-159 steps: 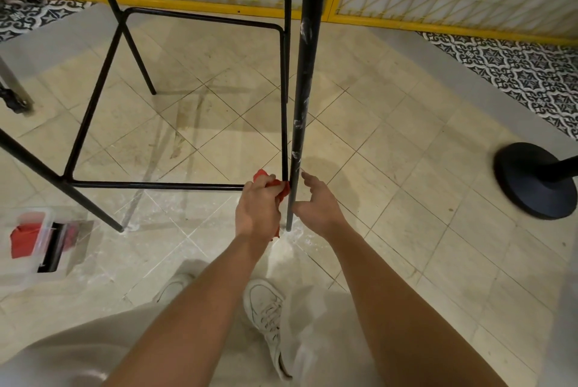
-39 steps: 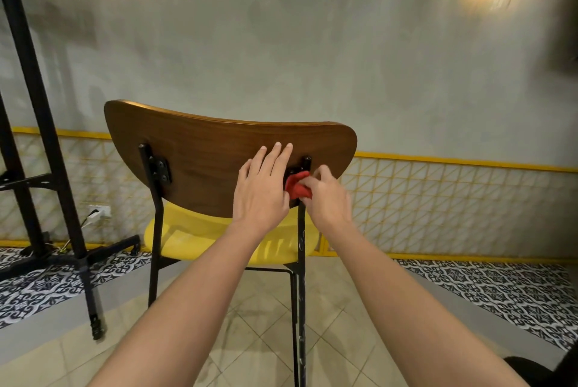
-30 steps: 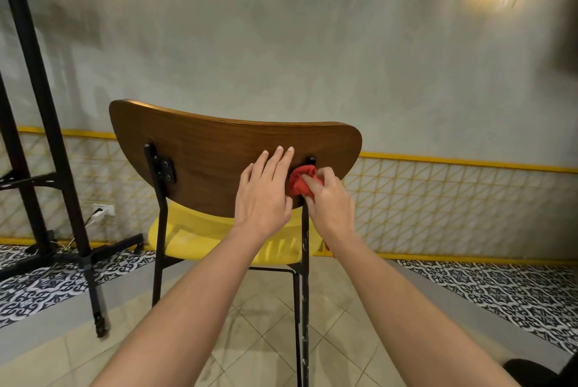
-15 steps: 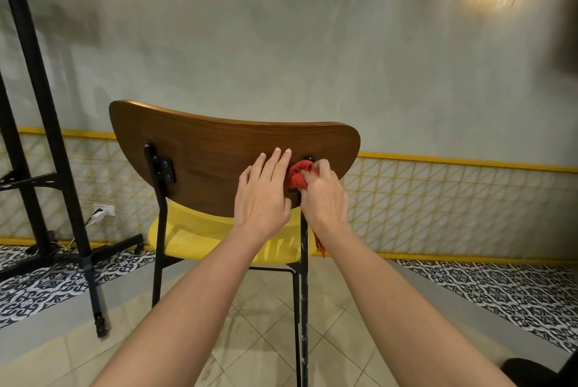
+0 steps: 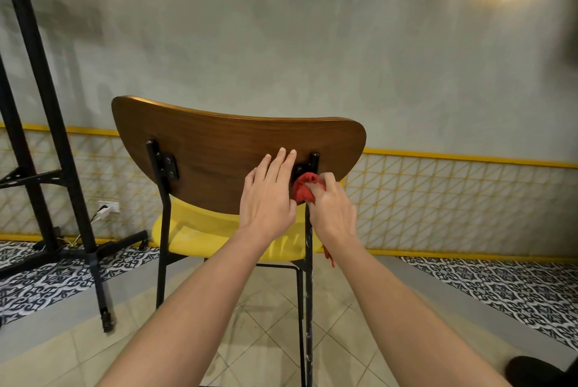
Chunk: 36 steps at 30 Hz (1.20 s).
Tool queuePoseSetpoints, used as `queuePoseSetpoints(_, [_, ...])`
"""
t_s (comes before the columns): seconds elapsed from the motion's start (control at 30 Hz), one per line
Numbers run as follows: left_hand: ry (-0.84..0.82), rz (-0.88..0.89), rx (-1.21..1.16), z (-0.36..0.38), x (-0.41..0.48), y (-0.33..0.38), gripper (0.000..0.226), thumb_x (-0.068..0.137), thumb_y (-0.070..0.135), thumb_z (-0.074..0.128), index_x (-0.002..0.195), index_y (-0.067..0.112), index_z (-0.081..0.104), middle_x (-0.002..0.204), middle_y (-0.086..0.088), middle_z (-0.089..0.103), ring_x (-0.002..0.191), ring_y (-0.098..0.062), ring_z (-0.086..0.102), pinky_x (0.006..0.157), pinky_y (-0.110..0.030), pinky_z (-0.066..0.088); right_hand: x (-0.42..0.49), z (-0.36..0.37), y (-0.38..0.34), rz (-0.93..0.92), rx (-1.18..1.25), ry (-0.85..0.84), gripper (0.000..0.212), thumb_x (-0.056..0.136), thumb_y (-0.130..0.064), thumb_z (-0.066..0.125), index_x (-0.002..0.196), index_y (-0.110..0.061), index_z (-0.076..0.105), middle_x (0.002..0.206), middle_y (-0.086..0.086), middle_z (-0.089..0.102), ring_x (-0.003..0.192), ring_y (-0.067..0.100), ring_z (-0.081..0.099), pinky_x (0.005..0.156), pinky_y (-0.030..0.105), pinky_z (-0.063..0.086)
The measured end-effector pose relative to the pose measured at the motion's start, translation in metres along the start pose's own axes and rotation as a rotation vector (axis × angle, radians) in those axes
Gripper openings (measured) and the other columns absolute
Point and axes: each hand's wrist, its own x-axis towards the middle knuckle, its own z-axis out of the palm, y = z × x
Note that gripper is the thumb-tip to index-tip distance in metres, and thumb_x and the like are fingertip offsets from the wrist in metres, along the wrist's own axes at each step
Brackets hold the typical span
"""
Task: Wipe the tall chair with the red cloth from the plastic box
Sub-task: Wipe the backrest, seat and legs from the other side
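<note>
Grey wall [image 5: 312, 42] ahead: leg [image 5: 309, 308] wiped, my right hand [image 5: 331, 211] now grips the red cloth [image 5: 302, 188] at the backrest bracket [image 5: 299, 170], left hand [image 5: 269, 199] flat.

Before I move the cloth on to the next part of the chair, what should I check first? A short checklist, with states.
1. Right hand grips red cloth: ok.
2. Cloth pressed on black post at the backrest: ok.
3. Left hand flat on backrest, steadying: ok.
4. Hanging cloth end free of the post: cannot tell.
5. Chair feet steady: cannot tell, out of view.
</note>
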Motion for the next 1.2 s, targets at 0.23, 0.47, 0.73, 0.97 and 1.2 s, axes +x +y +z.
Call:
queuePoseSetpoints(0.23, [0.031,0.001,0.019,0.007,-0.002,-0.001,0.075,0.086,0.024,0.054,0.15,0.022,0.017,0.156,-0.001,0.024,0.142,-0.023,0.024,0.111,-0.038,0.026,0.011,0.005,0.005,-0.103,-0.059,0.147,0.029,0.079,-0.013,0.073,0.107,-0.018,0.068,0.103,0.002,0.059,0.078,0.019,0.056,0.044,0.024,0.039])
queuePoseSetpoints(0.47, [0.046,0.018,0.021,0.013,-0.005,-0.005,0.075,0.082,0.021,0.058,0.149,0.019,0.025,0.153,-0.003,0.033,0.137,-0.026,0.033,0.105,-0.04,0.033,-0.005,0.013,0.012,0.14,0.318,0.12,0.024,0.091,-0.022,0.057,0.115,-0.021,0.062,0.113,-0.005,0.057,0.102,0.016,0.055,0.075,0.026,0.046])
queuePoseSetpoints(0.73, [0.096,0.032,-0.045,0.017,-0.001,-0.005,0.076,0.078,0.016,0.059,0.147,0.019,0.028,0.151,-0.003,0.035,0.133,-0.026,0.037,0.101,-0.041,0.037,0.018,0.007,0.003,0.312,0.642,0.164,0.031,0.089,-0.029,0.061,0.119,-0.029,0.052,0.111,-0.009,0.063,0.1,0.012,0.058,0.081,0.03,0.05])
queuePoseSetpoints(0.97, [0.078,0.034,-0.049,0.026,-0.006,-0.008,0.075,0.078,0.015,0.059,0.147,0.017,0.03,0.149,-0.005,0.038,0.132,-0.027,0.039,0.1,-0.041,0.038,0.019,0.02,0.012,0.316,0.597,0.1,0.03,0.089,-0.024,0.062,0.118,-0.021,0.062,0.106,-0.003,0.064,0.099,0.016,0.058,0.081,0.026,0.043])
queuePoseSetpoints(1.2, [0.105,0.048,-0.045,0.033,-0.013,-0.008,0.074,0.074,0.013,0.061,0.144,0.015,0.036,0.143,-0.006,0.046,0.123,-0.028,0.047,0.092,-0.041,0.043,0.017,0.015,0.026,0.335,0.526,0.027,0.038,0.086,-0.015,0.065,0.121,-0.029,0.059,0.114,-0.003,0.063,0.109,0.02,0.055,0.09,0.037,0.047])
